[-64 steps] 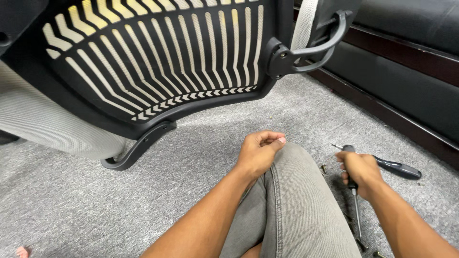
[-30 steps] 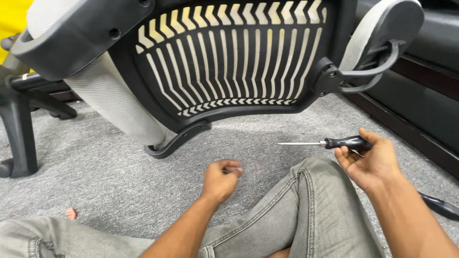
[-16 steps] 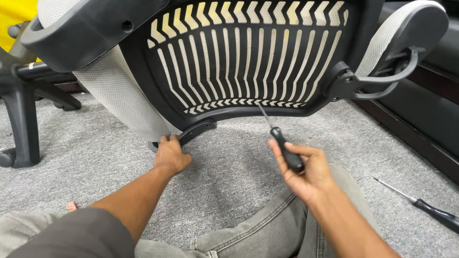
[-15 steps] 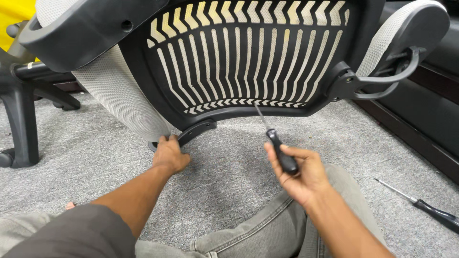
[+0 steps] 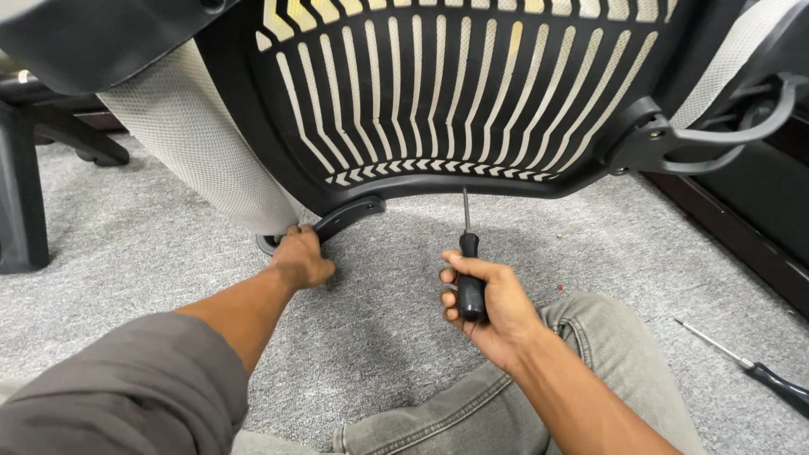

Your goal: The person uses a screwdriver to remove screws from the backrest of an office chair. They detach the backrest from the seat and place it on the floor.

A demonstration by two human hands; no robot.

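At frame centre the right hand (image 5: 493, 307) had its grip closed on one upright screwdriver (image 5: 468, 270), the left hand (image 5: 299, 259) clasped the chair's one curved black bracket (image 5: 350, 216), and a second screwdriver (image 5: 750, 366) lay at lower right on the carpet (image 5: 152, 253).

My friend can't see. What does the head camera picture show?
A person's right hand holds a black screwdriver pointing up at a tipped-over office chair, while the left hand grips its black curved arm. Another screwdriver lies on the grey carpet.
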